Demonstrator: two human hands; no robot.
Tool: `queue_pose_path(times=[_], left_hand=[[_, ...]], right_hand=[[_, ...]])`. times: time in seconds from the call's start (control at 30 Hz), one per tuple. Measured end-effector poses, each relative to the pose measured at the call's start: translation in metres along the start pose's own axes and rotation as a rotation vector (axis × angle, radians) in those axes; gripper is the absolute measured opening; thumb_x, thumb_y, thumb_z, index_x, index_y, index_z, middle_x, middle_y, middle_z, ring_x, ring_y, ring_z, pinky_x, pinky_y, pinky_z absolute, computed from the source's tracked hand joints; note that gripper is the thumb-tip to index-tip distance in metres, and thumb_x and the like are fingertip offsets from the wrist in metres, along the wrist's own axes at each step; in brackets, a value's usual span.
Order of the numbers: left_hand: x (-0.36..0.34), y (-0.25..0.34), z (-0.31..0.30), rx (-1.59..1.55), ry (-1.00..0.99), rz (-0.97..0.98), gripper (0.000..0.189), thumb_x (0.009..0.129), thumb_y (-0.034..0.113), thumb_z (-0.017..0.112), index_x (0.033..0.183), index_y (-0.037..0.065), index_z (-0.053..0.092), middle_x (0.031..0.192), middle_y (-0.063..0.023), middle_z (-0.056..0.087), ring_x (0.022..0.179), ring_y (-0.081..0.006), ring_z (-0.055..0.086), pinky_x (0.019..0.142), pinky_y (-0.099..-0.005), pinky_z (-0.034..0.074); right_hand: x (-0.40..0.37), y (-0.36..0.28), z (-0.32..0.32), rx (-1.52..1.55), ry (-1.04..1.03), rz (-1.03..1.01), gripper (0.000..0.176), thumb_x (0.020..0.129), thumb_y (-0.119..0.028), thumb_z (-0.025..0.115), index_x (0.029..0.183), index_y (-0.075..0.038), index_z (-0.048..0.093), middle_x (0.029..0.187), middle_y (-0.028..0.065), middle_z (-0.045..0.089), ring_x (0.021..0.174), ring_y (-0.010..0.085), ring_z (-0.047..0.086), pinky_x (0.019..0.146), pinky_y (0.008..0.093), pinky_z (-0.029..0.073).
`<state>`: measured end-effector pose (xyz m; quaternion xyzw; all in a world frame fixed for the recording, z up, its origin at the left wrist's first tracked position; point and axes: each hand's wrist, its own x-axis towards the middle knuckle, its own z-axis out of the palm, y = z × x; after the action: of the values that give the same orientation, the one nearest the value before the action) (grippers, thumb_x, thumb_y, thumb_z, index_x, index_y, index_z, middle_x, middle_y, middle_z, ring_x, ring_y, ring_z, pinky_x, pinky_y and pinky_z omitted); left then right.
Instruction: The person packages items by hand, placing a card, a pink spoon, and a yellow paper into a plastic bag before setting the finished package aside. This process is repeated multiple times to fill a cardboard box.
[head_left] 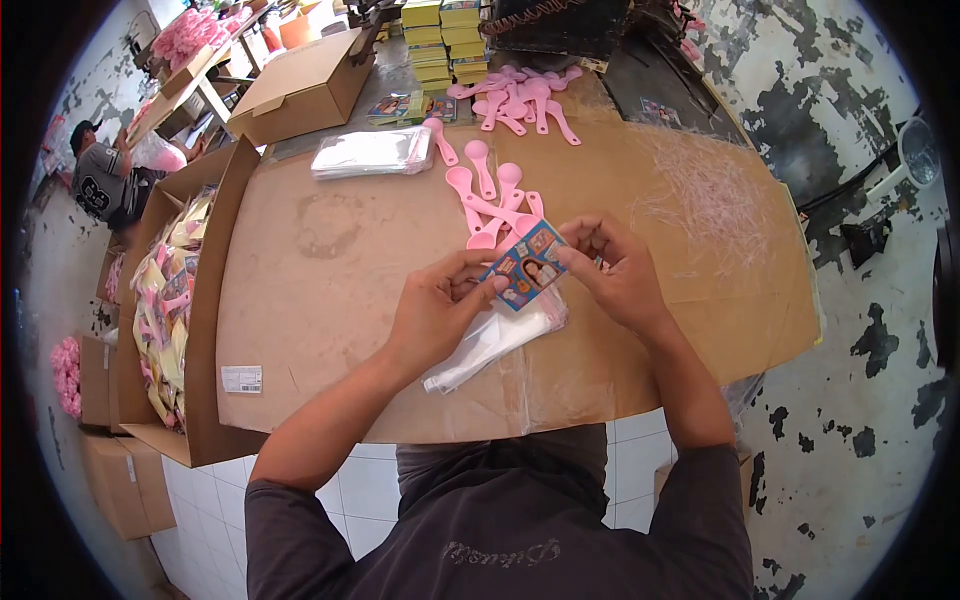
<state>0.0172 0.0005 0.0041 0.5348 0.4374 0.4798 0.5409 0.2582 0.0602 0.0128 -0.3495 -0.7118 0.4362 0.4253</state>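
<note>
A person [100,180] in a dark cap [84,132] is at far left, a patchy, peeling wall [815,390] at right.

The card [527,266] is blue, printed with small multicoloured pictures. The spoons [459,178] are plain pink, the cardboard sheet [300,310] tan with darker stains.

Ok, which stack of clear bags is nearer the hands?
The front stack, partly hidden behind the card; the back stack lies well beyond the left hand.
</note>
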Motion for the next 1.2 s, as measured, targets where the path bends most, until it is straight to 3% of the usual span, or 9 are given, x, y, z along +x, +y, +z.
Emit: queue_pose_path(times=[0.23,0.33,0.43,0.53,0.63,0.73,0.83,0.93,1.2], left_hand=[[-0.002,0.000,-0.003,0.026,-0.027,0.021,0.030,0.101,0.006,0.067,0.127,-0.007,0.062,0.112,-0.0130,0.075,0.098,-0.0110,0.070,0.084,-0.0243,0.058],[-0.002,0.004,-0.008,0.098,-0.011,0.003,0.029,0.101,0.006,0.066,0.127,-0.006,0.062,0.111,-0.0123,0.075,0.097,-0.0099,0.070,0.083,-0.0234,0.058],[-0.002,0.004,-0.008,0.078,0.006,0.019,0.028,0.101,0.006,0.066,0.128,-0.004,0.062,0.109,-0.0112,0.075,0.095,-0.0088,0.070,0.081,-0.0227,0.058],[0.000,-0.001,-0.009,0.024,-0.001,0.032,0.029,0.102,0.007,0.066,0.129,-0.002,0.060,0.107,-0.0101,0.075,0.093,-0.0083,0.070,0.079,-0.0226,0.057],[-0.001,0.005,-0.011,-0.018,-0.001,0.006,0.030,0.102,0.005,0.065,0.130,-0.003,0.058,0.106,-0.0113,0.075,0.093,-0.0096,0.071,0.080,-0.0235,0.057],[0.001,0.004,-0.011,-0.101,0.020,0.019,0.031,0.102,0.003,0.064,0.131,-0.004,0.056,0.105,-0.0121,0.075,0.094,-0.0107,0.071,0.080,-0.0236,0.057],[0.001,0.004,-0.011,-0.139,0.024,0.021,0.033,0.102,0.006,0.066,0.132,-0.003,0.056,0.106,-0.0102,0.074,0.089,-0.0076,0.070,0.070,-0.0205,0.055],[-0.002,0.008,-0.008,-0.139,0.000,0.009,0.035,0.102,0.007,0.066,0.133,-0.003,0.056,0.106,-0.0099,0.074,0.088,-0.0073,0.071,0.069,-0.0199,0.056],[-0.002,-0.004,-0.006,-0.114,-0.050,-0.033,0.028,0.102,0.006,0.065,0.128,-0.005,0.062,0.107,-0.0105,0.075,0.093,-0.0083,0.069,0.077,-0.0216,0.057]], right_hand=[[0.007,-0.004,0.010,-0.157,-0.306,-0.292,0.019,0.098,-0.014,0.069,0.109,0.000,0.072,0.100,0.0066,0.069,0.097,0.0162,0.064,0.081,0.0347,0.051],[0.025,0.002,0.007,-0.003,-0.271,-0.072,0.020,0.097,-0.014,0.067,0.110,0.001,0.071,0.101,0.0111,0.069,0.099,0.0248,0.065,0.085,0.0391,0.051],[0.052,0.003,0.007,-0.545,-0.187,-0.232,0.020,0.097,-0.012,0.065,0.113,0.001,0.069,0.109,0.0172,0.067,0.098,0.0307,0.067,0.088,0.0399,0.052],[0.072,0.010,0.020,-0.767,-0.228,-0.280,0.024,0.094,-0.008,0.067,0.116,0.000,0.067,0.107,0.0195,0.065,0.096,0.0336,0.066,0.085,0.0393,0.054],[0.082,0.009,0.029,-0.632,-0.195,-0.252,0.030,0.087,-0.005,0.070,0.116,0.001,0.068,0.103,0.0184,0.065,0.092,0.0384,0.065,0.085,0.0433,0.054],[0.082,0.008,0.024,-0.567,-0.182,-0.239,0.040,0.086,-0.001,0.071,0.125,0.001,0.066,0.101,0.0140,0.066,0.091,0.0290,0.068,0.082,0.0393,0.055],[0.074,-0.009,0.012,-0.156,-0.214,0.126,0.048,0.089,-0.002,0.072,0.135,0.000,0.060,0.103,0.0090,0.067,0.094,0.0165,0.068,0.081,0.0330,0.055],[0.053,-0.021,0.006,0.248,-0.204,0.154,0.053,0.095,0.000,0.068,0.145,-0.001,0.049,0.116,0.0078,0.065,0.099,0.0137,0.067,0.082,0.0301,0.056],[0.031,-0.029,0.020,0.297,-0.055,0.048,0.061,0.094,-0.002,0.071,0.148,-0.002,0.043,0.115,0.0106,0.066,0.098,0.0140,0.070,0.072,0.0255,0.058]])
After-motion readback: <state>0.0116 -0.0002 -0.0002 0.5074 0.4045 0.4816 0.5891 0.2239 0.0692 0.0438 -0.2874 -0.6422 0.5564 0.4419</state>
